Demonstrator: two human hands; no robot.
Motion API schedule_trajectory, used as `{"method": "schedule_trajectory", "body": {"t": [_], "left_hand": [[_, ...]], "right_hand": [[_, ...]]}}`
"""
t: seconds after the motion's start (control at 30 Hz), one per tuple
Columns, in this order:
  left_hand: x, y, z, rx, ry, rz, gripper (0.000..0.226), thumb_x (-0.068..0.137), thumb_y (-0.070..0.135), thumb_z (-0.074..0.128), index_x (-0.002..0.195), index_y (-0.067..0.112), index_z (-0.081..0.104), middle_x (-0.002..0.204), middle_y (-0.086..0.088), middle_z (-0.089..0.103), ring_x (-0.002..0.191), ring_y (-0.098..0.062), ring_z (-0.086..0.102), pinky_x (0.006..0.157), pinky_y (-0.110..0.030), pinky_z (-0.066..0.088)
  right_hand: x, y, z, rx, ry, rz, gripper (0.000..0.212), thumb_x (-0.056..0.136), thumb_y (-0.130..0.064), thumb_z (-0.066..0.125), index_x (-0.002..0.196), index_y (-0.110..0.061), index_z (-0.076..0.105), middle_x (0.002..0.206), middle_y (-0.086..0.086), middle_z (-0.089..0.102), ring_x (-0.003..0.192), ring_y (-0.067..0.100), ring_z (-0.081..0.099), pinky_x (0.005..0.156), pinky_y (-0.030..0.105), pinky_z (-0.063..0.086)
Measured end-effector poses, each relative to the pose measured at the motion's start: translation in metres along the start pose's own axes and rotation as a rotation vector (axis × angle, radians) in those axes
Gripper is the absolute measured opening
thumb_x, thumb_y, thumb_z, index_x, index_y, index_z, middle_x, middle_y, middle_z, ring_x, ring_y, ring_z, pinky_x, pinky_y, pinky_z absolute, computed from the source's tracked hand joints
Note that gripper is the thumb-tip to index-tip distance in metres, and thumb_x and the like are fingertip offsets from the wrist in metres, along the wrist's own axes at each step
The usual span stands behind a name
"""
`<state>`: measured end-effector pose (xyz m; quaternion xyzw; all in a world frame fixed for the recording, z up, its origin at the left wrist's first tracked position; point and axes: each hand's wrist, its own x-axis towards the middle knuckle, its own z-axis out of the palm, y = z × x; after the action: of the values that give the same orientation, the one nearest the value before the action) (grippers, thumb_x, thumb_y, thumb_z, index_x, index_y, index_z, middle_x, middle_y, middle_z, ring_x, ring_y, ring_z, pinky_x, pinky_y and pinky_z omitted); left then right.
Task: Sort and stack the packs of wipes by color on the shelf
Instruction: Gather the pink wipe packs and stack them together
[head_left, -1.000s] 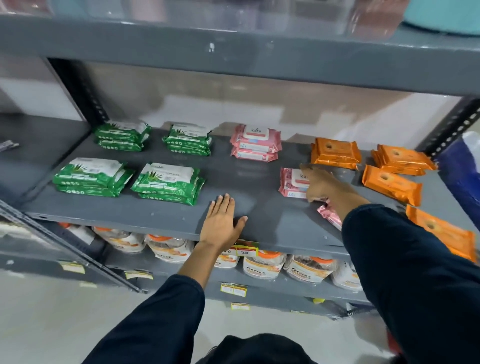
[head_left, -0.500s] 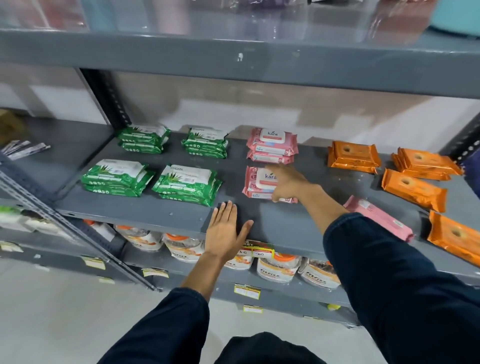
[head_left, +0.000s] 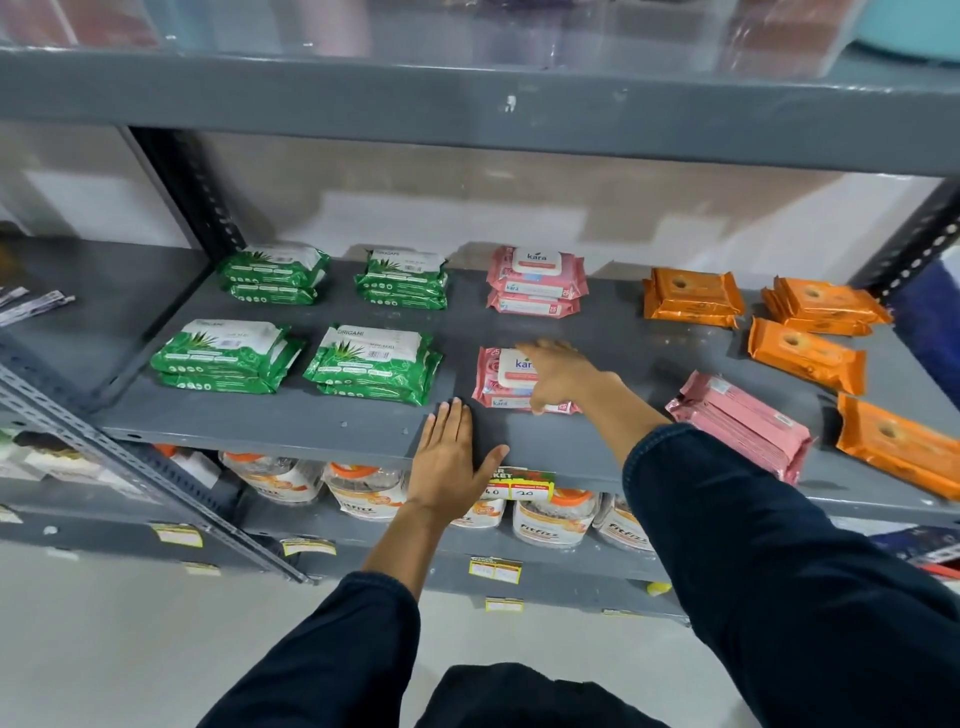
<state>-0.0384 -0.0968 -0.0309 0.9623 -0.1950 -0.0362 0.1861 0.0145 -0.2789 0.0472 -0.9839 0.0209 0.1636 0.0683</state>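
Note:
On the grey shelf (head_left: 311, 426) the green packs form four stacks of two: back (head_left: 272, 273), (head_left: 402, 278) and front (head_left: 223, 356), (head_left: 371, 364). A pink stack (head_left: 535, 280) sits at the back centre. In front of it lies a second pink stack (head_left: 496, 376); my right hand (head_left: 558, 376) covers its right half, fingers on top, thumb at its front edge. Another pink pack (head_left: 743, 421) lies face down to the right. Orange packs (head_left: 691, 299), (head_left: 823, 306), (head_left: 805, 356), (head_left: 898, 447) spread over the right end. My left hand (head_left: 449, 457) lies flat on the shelf's front edge.
The upper shelf's beam (head_left: 467, 109) hangs close overhead. A perforated upright (head_left: 192, 192) bounds the left end and another the right. Below are plastic jars (head_left: 363, 488) and price tags (head_left: 517, 488). A neighbouring shelf (head_left: 78, 291) adjoins on the left.
My right hand has slid the pink stack left, from beside the orange packs to in front of the back pink stack. The left hand has stayed on the shelf edge.

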Motion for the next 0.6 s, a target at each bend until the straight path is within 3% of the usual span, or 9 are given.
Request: {"method": "schedule_trajectory", "body": {"t": [0.17,0.27,0.43,0.6], "left_hand": [[0.000,-0.002,0.001,-0.005,0.005,0.022,0.081,0.091,0.060,0.029,0.148,0.007,0.008,0.159,-0.011,0.009,0.147,-0.024,0.004,0.118,-0.031,0.001],[-0.002,-0.001,0.001,0.023,0.039,0.028,0.086,0.088,0.065,0.017,0.148,0.006,0.001,0.159,-0.010,0.002,0.147,-0.022,-0.004,0.119,-0.032,-0.003],[-0.002,0.027,0.000,0.024,0.126,0.148,0.083,0.088,0.061,0.014,0.147,0.007,-0.007,0.158,-0.009,-0.008,0.142,-0.014,-0.016,0.117,-0.029,-0.014],[0.000,0.075,0.011,-0.014,0.020,0.399,0.086,0.083,0.065,0.000,0.148,0.009,-0.004,0.149,0.000,-0.020,0.141,-0.013,-0.018,0.117,-0.030,-0.012]], "right_hand": [[0.001,-0.001,0.003,-0.012,-0.016,0.024,0.115,0.071,-0.023,0.080,0.152,-0.021,0.000,0.162,0.007,0.007,0.149,0.031,0.007,0.119,0.054,0.009],[-0.008,0.007,0.000,0.111,0.039,0.038,0.116,0.072,-0.027,0.080,0.152,-0.018,-0.004,0.162,0.006,0.000,0.150,0.028,-0.003,0.120,0.052,0.002],[-0.034,0.037,-0.005,0.275,0.249,0.191,0.102,0.078,-0.027,0.073,0.152,-0.013,0.005,0.161,0.008,0.010,0.150,0.026,0.005,0.122,0.045,0.011],[-0.074,0.089,0.004,0.197,0.315,0.408,0.094,0.081,-0.030,0.071,0.152,-0.011,0.011,0.160,0.010,0.014,0.149,0.030,0.009,0.121,0.044,0.016]]}}
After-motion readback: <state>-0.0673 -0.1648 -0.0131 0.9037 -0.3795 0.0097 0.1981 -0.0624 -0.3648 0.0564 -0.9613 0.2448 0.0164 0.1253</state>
